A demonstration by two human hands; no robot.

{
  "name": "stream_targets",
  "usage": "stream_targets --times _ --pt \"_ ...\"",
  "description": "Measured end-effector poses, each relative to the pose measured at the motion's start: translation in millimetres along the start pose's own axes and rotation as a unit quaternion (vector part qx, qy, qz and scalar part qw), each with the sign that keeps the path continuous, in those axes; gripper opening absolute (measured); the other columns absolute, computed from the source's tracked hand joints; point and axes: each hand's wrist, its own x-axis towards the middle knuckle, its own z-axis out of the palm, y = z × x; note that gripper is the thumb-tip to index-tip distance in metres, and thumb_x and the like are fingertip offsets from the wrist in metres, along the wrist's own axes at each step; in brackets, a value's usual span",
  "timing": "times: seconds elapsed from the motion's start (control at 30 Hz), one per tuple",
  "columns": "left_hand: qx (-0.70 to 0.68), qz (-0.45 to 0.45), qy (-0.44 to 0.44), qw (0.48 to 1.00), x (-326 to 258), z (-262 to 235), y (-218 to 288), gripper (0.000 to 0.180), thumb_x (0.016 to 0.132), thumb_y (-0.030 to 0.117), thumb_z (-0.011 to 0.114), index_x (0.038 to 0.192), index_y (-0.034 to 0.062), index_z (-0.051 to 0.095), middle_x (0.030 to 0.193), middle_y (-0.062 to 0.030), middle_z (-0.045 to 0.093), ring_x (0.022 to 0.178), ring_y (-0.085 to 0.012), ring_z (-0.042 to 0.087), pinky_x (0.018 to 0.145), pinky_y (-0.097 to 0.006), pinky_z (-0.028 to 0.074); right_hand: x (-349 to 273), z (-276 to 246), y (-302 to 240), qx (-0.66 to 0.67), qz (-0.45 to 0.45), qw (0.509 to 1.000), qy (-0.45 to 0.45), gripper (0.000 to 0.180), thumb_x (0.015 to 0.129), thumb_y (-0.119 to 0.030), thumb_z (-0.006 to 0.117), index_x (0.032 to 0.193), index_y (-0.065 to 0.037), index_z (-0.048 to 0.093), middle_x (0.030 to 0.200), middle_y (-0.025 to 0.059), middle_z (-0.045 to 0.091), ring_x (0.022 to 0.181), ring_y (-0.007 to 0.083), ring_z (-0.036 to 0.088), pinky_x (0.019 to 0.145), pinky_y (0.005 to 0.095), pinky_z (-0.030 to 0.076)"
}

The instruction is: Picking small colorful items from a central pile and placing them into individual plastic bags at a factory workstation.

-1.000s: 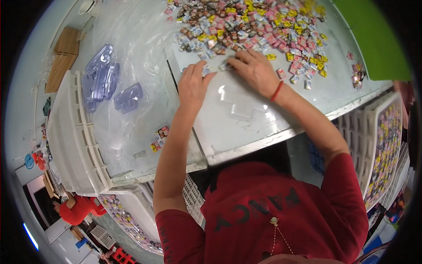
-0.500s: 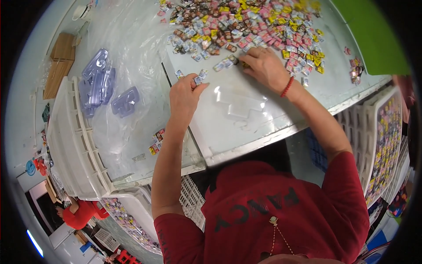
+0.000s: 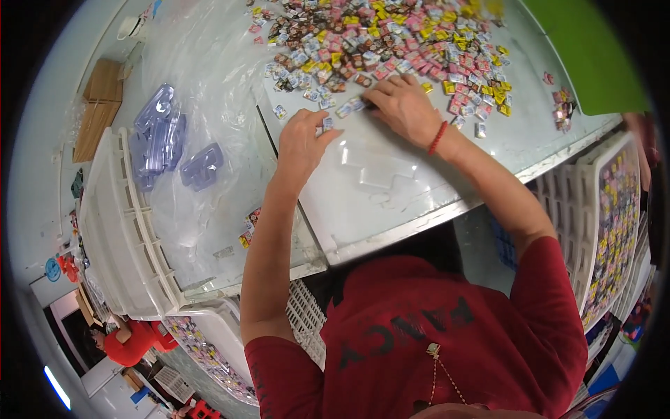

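A large heap of small wrapped packets point(image 3: 391, 42) in pink, yellow, brown and white-blue covers the far part of the table. My left hand point(image 3: 301, 145) is at the heap's near left, with a white-and-blue packet point(image 3: 327, 123) between thumb and forefinger. My right hand point(image 3: 403, 110), a red bracelet on its wrist, has its curled fingertips at the right end of a short row of packets point(image 3: 350, 107). Part of that end is hidden by the fingers. Below both hands, a clear plastic tray point(image 3: 380, 167) with a stepped outline lies flat on the table.
Bluish clear plastic trays point(image 3: 159, 143) lie piled on plastic sheeting at the left, one loose tray point(image 3: 202, 166) beside them. White crates point(image 3: 611, 230) with packets stand right; another crate point(image 3: 118, 230) is left. A person in red point(image 3: 129, 342) is at the lower left.
My right hand has moved left, and the packet row has shifted slightly left and nearer. My left hand has shifted right and a little farther away, with a packet between its fingers.
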Motion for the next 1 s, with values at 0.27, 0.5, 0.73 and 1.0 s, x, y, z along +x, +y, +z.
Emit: stream_targets --times 0.27,0.5,0.73,1.0 --pt "-0.023 0.090 0.001 0.996 29.6 7.0 -6.2 0.040 0.069 0.013 0.078 0.106 0.0031 0.066 0.095 -0.0156 0.059 0.092 -0.0338 0.057 0.083 -0.041 0.046 2.5 -3.9 -6.7 0.009 0.029 1.000 -0.003 0.040 0.072 -0.025 0.074 0.108 -0.011 0.063 0.101 0.0059 0.063 0.097 0.0246 0.058 0.091 0.0413 0.038" --pt "0.029 0.034 -0.066 0.997 30.7 12.7 -2.3 0.035 0.076 0.016 0.074 0.108 0.0037 0.066 0.093 -0.0139 0.062 0.087 -0.0279 0.062 0.077 -0.036 0.049 15.2 7.8 -14.0 -0.025 0.034 0.998 -0.035 0.037 0.075 -0.029 0.072 0.108 -0.015 0.064 0.106 0.0063 0.063 0.100 0.0287 0.058 0.097 0.0461 0.036" --pt "-0.043 -0.039 -0.046 0.997 11.9 -3.4 5.7 0.043 0.075 0.018 0.075 0.114 0.0059 0.063 0.103 -0.0129 0.062 0.082 -0.0225 0.060 0.075 -0.033 0.050 1.6 -1.9 -1.4 0.063 0.004 0.997 -0.054 0.041 0.076 -0.024 0.073 0.114 -0.014 0.061 0.117 0.0067 0.060 0.111 0.0274 0.055 0.101 0.0484 0.033" --pt "-0.114 0.045 -0.131 0.984 9.8 -21.2 -18.4 0.054 0.071 0.013 0.074 0.122 0.0055 0.058 0.122 -0.0094 0.056 0.085 -0.0251 0.060 0.082 -0.033 0.050 -9.3 -8.1 12.1 0.004 -0.019 0.998 -0.063 0.036 0.079 -0.022 0.071 0.113 -0.014 0.061 0.113 0.0044 0.060 0.111 0.0243 0.053 0.101 0.0477 0.032"
